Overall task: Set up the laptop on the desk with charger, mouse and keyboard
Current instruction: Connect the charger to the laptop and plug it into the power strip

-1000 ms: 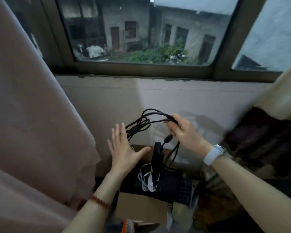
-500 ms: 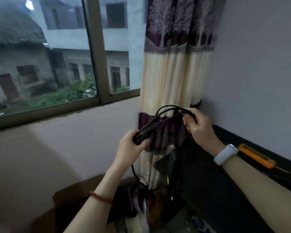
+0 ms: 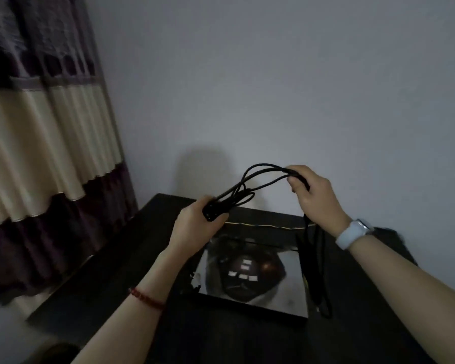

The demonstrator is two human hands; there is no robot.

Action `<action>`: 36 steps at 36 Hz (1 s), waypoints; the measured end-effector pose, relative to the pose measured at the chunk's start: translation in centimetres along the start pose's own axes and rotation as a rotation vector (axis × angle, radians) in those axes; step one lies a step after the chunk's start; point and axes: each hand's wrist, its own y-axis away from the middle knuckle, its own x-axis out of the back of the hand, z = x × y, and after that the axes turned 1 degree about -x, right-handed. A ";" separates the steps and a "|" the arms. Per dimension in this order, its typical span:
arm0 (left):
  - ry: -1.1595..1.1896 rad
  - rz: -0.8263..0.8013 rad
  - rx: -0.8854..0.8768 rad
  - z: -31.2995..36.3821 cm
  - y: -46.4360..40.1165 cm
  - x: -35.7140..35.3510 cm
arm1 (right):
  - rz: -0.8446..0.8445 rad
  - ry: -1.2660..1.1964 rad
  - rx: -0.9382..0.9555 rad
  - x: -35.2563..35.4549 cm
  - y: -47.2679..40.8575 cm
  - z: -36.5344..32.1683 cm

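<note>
A single head-worn camera looked forward and down from above and behind both hands. The left hand and right hand sat near the lens, just below frame centre, forearms entering from the bottom edge. Below the hands lay the desk; beyond them stood the wall; left of them hung the curtain.

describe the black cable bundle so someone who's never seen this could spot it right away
Start at the dark desk against the grey wall, with a laptop lying on it. Above the laptop, both hands hold the cable: left hand grips its bunched end, right hand its loops. It is the only thing held up, with strands dangling.
</note>
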 end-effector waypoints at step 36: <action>0.237 -0.663 0.152 1.6 -15.4 -35.6 | -0.071 0.779 -0.725 11.0 6.2 30.5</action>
